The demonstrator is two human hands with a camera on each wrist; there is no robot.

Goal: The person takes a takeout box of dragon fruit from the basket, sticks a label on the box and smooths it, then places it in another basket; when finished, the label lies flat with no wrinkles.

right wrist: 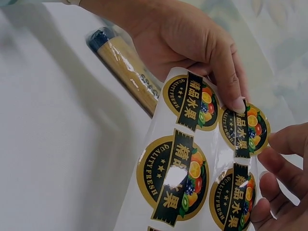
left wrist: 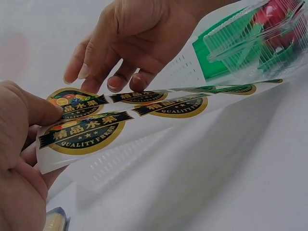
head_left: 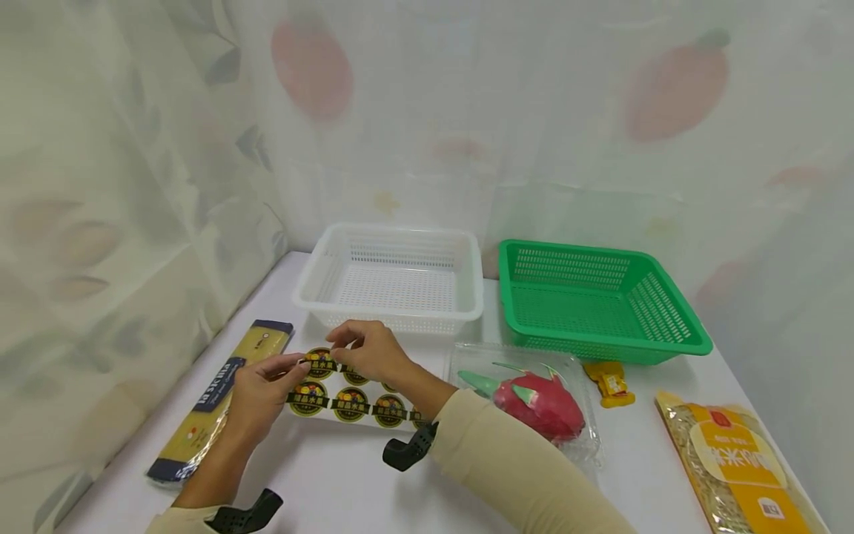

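A white sheet of round fruit stickers point(head_left: 350, 404), black and gold with fruit printed on them, is held up over the table. My left hand point(head_left: 256, 393) pinches its left end, thumb on the printed face at a corner sticker point(left wrist: 79, 103). My right hand point(head_left: 373, 352) is at the sheet's upper edge, fingers loosely bent, with a gap between the foremost ones in the left wrist view. In the right wrist view its fingertips point(right wrist: 263, 155) are right at the rim of that corner sticker, which sticks out past the sheet's edge.
A long noodle package point(head_left: 220, 386) lies at the left. Behind stand a white basket point(head_left: 387, 308) and a green basket point(head_left: 600, 345). Right of the sheet, a clear plastic box point(head_left: 580, 363) holds a red dragon fruit point(head_left: 543, 408). Farther right are a small yellow packet point(head_left: 610, 384) and a grain bag point(head_left: 740, 463).
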